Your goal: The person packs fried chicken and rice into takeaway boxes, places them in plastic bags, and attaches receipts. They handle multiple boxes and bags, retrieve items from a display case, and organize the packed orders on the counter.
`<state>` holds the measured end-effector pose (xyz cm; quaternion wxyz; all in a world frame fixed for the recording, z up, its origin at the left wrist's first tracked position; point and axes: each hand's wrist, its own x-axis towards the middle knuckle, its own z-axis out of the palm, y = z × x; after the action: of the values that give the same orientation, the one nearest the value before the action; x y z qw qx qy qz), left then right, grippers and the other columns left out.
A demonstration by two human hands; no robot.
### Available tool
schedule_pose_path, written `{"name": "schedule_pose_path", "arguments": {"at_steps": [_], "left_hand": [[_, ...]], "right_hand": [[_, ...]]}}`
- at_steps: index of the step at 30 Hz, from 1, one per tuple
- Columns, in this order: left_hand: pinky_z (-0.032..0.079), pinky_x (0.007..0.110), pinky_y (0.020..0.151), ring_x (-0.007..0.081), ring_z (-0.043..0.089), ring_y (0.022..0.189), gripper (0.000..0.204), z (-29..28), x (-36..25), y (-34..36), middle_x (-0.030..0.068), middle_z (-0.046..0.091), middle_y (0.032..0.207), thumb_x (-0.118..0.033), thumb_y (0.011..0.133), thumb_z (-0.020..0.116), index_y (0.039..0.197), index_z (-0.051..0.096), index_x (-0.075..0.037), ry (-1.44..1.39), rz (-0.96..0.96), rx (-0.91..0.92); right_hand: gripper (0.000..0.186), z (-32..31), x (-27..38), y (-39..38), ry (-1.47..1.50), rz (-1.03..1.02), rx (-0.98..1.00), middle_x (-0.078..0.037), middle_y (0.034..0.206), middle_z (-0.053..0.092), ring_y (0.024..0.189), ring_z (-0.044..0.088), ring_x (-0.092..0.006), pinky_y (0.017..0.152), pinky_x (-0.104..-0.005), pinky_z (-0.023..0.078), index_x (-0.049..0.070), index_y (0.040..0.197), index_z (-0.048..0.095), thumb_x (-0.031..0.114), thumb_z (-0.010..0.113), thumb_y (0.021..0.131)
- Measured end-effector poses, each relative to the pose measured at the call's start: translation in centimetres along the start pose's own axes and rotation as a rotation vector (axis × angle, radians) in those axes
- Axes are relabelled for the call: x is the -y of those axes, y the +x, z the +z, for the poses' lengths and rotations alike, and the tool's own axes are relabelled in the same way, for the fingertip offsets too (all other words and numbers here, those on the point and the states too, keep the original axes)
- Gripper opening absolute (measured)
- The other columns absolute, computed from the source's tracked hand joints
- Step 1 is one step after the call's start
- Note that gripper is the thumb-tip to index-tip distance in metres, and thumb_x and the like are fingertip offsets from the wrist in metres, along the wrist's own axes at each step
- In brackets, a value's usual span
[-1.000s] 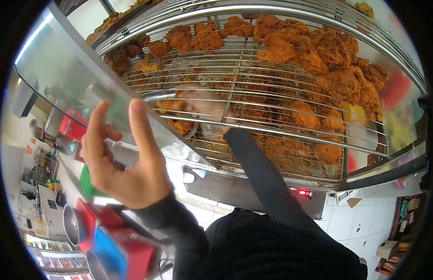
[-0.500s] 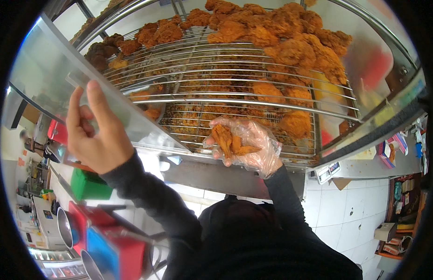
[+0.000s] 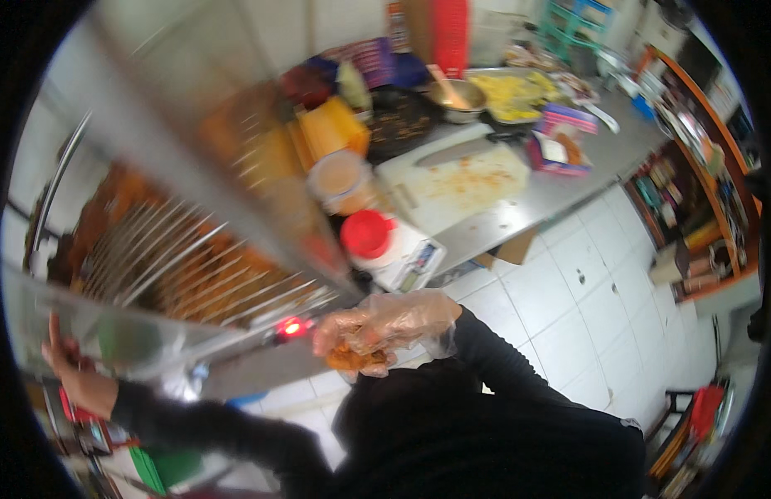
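Observation:
My right hand point(image 3: 389, 324), in a clear plastic glove, holds a piece of fried chicken point(image 3: 352, 358) low in front of my body, just outside the display warmer. At far left, my bare left hand point(image 3: 73, 370) rests against the warmer's glass door point(image 3: 152, 337), index finger stretched up and the others loosely bent. Behind that glass, fried chicken point(image 3: 128, 191) lies on wire racks point(image 3: 161, 258), blurred by motion. A small red light glows on the warmer's front edge near my right hand.
To the right, a steel counter point(image 3: 589, 158) bears a scale point(image 3: 418, 262), red-topped container point(image 3: 366, 233), white cutting board point(image 3: 477, 195) with a knife point(image 3: 448, 151), cardboard food box point(image 3: 560, 162), bowl point(image 3: 460, 112) and tray of yellow food point(image 3: 522, 93). Wooden shelving point(image 3: 722, 195) stands far right above the tiled floor.
The view has swung right toward the counter. My right hand has come out of the warmer, now holding chicken, and moved lower. My left hand stays at the glass door.

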<state>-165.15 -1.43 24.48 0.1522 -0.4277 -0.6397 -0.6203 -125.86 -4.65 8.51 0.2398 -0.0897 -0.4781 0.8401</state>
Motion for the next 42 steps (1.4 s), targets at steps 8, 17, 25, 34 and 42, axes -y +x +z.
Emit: {"name": "schedule_pose_path", "arguments": {"at_steps": [8,17,25,34,42], "left_hand": [[0.025,0.02,0.065,0.0086,0.028,0.072,0.059,2.6,-9.3,-6.0,-0.0038,0.038,0.087,-0.048,0.104,0.024,0.143,0.053,-0.013,-0.329,-0.199,0.164],[0.03,0.023,0.08,0.0114,0.033,0.083,0.073,4.0,-14.4,-10.5,-0.0014,0.042,0.091,-0.056,0.102,0.018,0.147,0.045,-0.006,-0.351,-0.086,0.299],[0.041,0.03,0.087,0.0207,0.052,0.096,0.053,7.5,-17.5,-16.0,0.0055,0.062,0.125,-0.043,0.105,0.032,0.134,0.06,-0.009,-0.027,0.319,-0.202],[0.04,0.03,0.073,0.0165,0.053,0.081,0.024,23.1,-28.1,-43.2,0.0048,0.056,0.092,-0.003,0.085,0.063,0.108,0.065,-0.006,-0.841,0.111,1.158],[0.046,0.027,0.062,0.014,0.055,0.072,0.025,35.1,-28.6,-59.1,0.0047,0.054,0.088,0.003,0.081,0.062,0.103,0.055,-0.007,-0.853,-0.146,1.512]], "right_hand": [[0.063,-14.1,5.3,-26.6,-0.351,-0.254,-0.944,-0.006,0.109,0.063,0.08,0.063,-0.0126,0.065,-0.0243,0.049,0.008,0.132,0.051,0.052,0.064,0.089],[0.026,-33.1,12.0,-37.9,-1.824,0.665,-1.71,-0.02,0.101,0.069,0.097,0.067,-0.0337,0.085,-0.0433,0.053,0.005,0.103,0.069,0.02,0.058,0.086],[0.018,-35.3,11.2,-37.4,-2.022,0.781,-1.321,-0.016,0.093,0.071,0.091,0.069,-0.0316,0.082,-0.0418,0.054,0.006,0.088,0.072,0.014,0.063,0.075],[0.018,-35.8,12.3,-37.2,-2.037,0.847,-1.221,-0.015,0.092,0.073,0.089,0.071,-0.031,0.078,-0.0424,0.056,0.008,0.089,0.075,0.017,0.065,0.078],[0.023,-35.6,13.5,-37.3,-1.85,0.855,-1.174,-0.018,0.096,0.072,0.094,0.071,-0.0315,0.081,-0.0423,0.056,0.004,0.091,0.075,0.017,0.068,0.073]]}}
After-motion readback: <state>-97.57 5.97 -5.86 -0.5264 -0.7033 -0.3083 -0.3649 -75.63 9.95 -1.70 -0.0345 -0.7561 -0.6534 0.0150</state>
